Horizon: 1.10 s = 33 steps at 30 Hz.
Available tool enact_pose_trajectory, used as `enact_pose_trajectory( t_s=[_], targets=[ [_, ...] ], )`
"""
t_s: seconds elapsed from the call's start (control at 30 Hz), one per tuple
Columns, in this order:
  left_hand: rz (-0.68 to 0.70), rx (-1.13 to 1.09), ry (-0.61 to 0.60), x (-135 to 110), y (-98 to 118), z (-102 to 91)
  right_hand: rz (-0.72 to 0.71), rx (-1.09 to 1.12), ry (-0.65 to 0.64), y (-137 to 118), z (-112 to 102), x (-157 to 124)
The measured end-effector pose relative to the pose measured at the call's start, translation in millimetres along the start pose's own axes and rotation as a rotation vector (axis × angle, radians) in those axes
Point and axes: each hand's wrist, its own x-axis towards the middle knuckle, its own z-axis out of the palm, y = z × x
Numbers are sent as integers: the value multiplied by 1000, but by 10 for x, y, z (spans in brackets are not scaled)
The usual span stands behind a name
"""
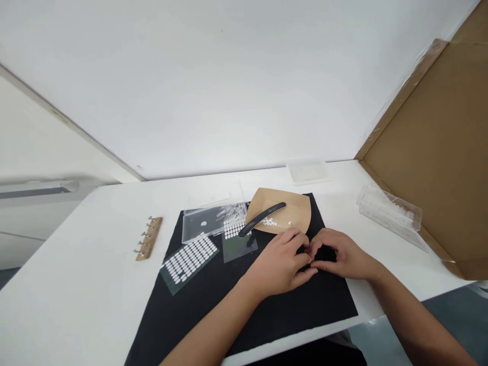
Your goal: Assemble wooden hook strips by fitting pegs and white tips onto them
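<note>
My left hand [284, 262] and my right hand [341, 254] meet over the right side of a black mat [290, 315]. Fingertips of both are pinched together around something too small and hidden to make out. Just beyond them sits a tan paper tray [297, 208] with small white pieces [270, 221] in it. A dark curved strip [263, 218] lies across the tray's left edge. Left of my hands are a sheet of white oval stickers [190, 259] and a clear sheet [240, 247] with more white ovals on its upper part.
A clear plastic box [196, 223] holding thin clear pieces lies at the mat's back edge. A wooden block with metal hooks [149, 239] is on the white table [95, 284] at left. Another clear box [392, 213] stands at right beside a cardboard panel [438, 152]; a clear lid [308, 173] lies at the back.
</note>
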Motion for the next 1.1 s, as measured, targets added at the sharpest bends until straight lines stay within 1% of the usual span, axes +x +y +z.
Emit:
enact_pose_trajectory(
  t_s=[0.1,0.2,0.3,0.43,0.5,0.63,0.77,0.87,0.97,1.03,1.1],
  targets=[
    [-2,-23,7,-10,8,-11,-10,12,-17,1,-9,2],
    [33,-25,33,-14,29,-31,-11,21,-18,18,-3,0],
    [42,-11,110,-18,21,-57,23,-46,-19,46,16,-4],
    [28,64,203,-61,-87,-60,52,-185,-64,92,38,1],
    [5,86,259,-100,-162,-40,51,-211,-62,119,47,4],
    [-65,30,374,-174,-268,10,53,-244,-23,147,86,-11],
    [-111,19,425,-215,-299,24,46,-312,3,99,161,-64],
    [-131,22,427,-224,-296,11,35,-375,44,46,223,-148],
    [-141,19,408,-219,-278,-11,37,-430,125,33,255,-301],
    [-160,11,396,-210,-256,-28,74,-457,213,68,229,-460],
    [-180,-2,388,-198,-227,-43,124,-476,289,139,134,-684]
  ],
)
